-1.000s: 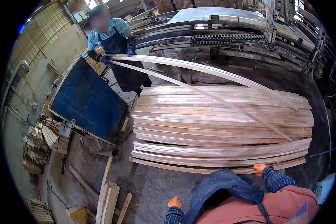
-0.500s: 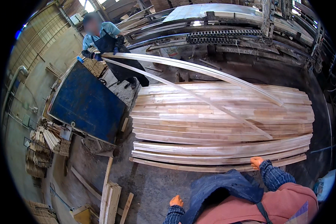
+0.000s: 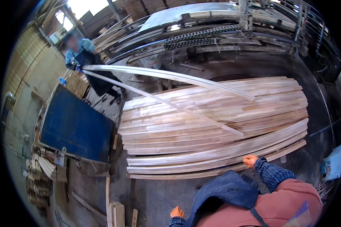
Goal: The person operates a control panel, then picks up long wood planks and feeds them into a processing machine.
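Our right hand [image 3: 250, 160], in an orange glove at the end of a dark knitted sleeve, rests with its fingers curled at the near edge of the broad stack of long pale wooden boards [image 3: 216, 125], though we cannot tell whether it grips one. Our left hand [image 3: 177, 212], gloved the same, hangs low, well apart from the stack and touching nothing. At the far end a co-worker in a dark apron [image 3: 88, 62] holds two thin pale strips [image 3: 166, 89] that slant across the pile, beside a blue flat panel [image 3: 75, 126].
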Demonstrator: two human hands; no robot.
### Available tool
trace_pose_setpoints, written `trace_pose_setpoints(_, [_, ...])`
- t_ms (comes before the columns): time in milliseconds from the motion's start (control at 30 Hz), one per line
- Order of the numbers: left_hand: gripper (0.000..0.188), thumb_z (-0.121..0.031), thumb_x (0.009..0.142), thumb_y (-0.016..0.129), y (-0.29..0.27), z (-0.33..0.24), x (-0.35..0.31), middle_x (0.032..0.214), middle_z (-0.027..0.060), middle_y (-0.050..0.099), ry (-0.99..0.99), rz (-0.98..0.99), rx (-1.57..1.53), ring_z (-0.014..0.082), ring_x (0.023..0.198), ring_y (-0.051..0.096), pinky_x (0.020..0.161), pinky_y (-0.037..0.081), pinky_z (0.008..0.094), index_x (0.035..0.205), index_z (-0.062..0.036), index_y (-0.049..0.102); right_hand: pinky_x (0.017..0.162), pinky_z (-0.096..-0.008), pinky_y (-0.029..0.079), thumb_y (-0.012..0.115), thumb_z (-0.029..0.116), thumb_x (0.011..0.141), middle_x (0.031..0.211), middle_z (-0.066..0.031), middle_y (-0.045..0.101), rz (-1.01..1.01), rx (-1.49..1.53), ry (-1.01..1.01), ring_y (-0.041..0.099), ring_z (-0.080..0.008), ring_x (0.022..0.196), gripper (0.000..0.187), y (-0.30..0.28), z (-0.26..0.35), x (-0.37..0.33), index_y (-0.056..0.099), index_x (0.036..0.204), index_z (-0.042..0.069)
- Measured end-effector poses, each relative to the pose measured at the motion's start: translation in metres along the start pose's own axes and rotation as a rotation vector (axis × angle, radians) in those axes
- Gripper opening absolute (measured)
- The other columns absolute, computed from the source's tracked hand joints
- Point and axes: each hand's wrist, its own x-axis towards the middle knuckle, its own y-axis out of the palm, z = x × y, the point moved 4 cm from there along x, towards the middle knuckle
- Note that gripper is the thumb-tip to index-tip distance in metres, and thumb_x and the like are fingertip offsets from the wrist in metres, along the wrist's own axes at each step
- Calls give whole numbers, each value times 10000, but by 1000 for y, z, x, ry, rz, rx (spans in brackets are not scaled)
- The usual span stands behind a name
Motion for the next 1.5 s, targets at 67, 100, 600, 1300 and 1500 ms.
trace_pose_setpoints(67, [282, -305, 948, 577, 2, -2, 7, 1055, 145, 625, -64, -16, 282, 344, 953, 599, 798, 491, 461, 1128, -89, 580, 742, -298, 534, 677, 346, 921, 1027, -54, 705, 71, -8, 21, 652, -146, 914, 480, -7, 6, 8, 651, 1301, 54])
trace_pose_setpoints(100, [338, -331, 943, 589, 2, -1, 10, 1098, 156, 640, -90, -19, 356, 357, 991, 612, 829, 500, 471, 1180, -89, 585, 783, -296, 538, 685, 347, 924, 1084, -65, 702, 109, -14, 31, 663, -150, 986, 502, -9, 8, 10, 633, 1319, 41])
trace_pose_setpoints(600, [415, -335, 809, 720, 2, -17, 23, 1008, 134, 666, 21, -69, 485, 342, 996, 641, 840, 525, 449, 1097, -66, 591, 548, -313, 385, 561, 266, 1003, 737, 15, 523, 59, -26, 203, 512, -121, 646, 203, -28, -45, 29, 637, 993, 79])
trace_pose_setpoints(1300, [285, -256, 876, 612, 48, -58, -36, 956, 93, 643, -358, -356, -573, 281, 916, 619, 735, 474, 408, 1086, -63, 618, 721, -375, 548, 680, 251, 927, 961, -71, 693, 411, 88, 230, 676, -231, 851, 299, -52, -23, 98, 683, 1164, 69])
trace_pose_setpoints(1500, [255, -304, 962, 441, 82, 25, -119, 954, 86, 588, -166, -202, -1691, 283, 873, 525, 727, 406, 400, 1043, -88, 551, 503, -361, 356, 523, 170, 984, 697, -4, 476, 418, 23, 322, 490, -178, 603, 203, 18, 50, 107, 548, 786, 130])
